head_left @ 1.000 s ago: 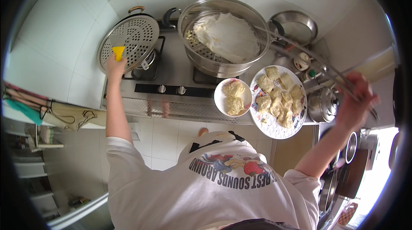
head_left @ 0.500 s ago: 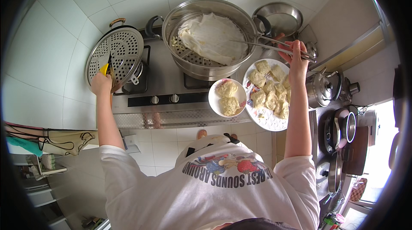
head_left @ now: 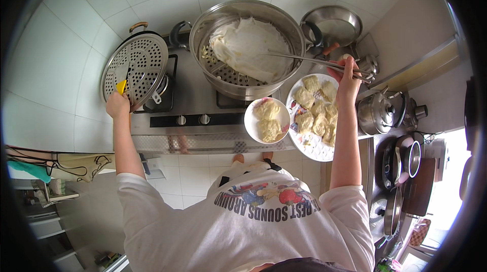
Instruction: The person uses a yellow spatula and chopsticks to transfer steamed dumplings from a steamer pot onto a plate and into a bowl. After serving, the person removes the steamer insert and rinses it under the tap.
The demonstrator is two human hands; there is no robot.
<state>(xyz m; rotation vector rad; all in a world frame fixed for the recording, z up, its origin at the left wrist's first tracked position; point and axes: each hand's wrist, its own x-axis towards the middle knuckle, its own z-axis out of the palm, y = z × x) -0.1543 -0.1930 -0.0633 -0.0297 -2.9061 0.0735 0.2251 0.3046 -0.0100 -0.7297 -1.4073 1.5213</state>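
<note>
My right hand (head_left: pixel 347 78) is closed around long, thin metal chopsticks (head_left: pixel 314 60). Their tips reach over the steamer pot's (head_left: pixel 243 92) rim to a wet, crumpled white cloth (head_left: pixel 243 43), which lies on the perforated tray inside. At the left, my left hand (head_left: pixel 118 104) grips a utensil with a yellow handle (head_left: pixel 121 86); its flat blade is hard to make out against a round perforated steamer tray (head_left: pixel 144 59). Several pale, lumpy food pieces (head_left: pixel 304 98) sit on a white plate (head_left: pixel 315 152) below my right hand. Beside it, a small bowl (head_left: pixel 252 132) holds two more.
The steamer pot stands on the gas stove (head_left: pixel 198 97), its black side handle (head_left: pixel 178 34) sticking out left. A shallow steel pan (head_left: pixel 332 21) is behind it at the right. A steel kettle (head_left: pixel 375 113) and stacked pans (head_left: pixel 398 158) line the right side.
The chopsticks have drawn closer together, and their tips have shifted slightly left over the cloth. My right hand has lowered a little. The left hand stays nearly in place.
</note>
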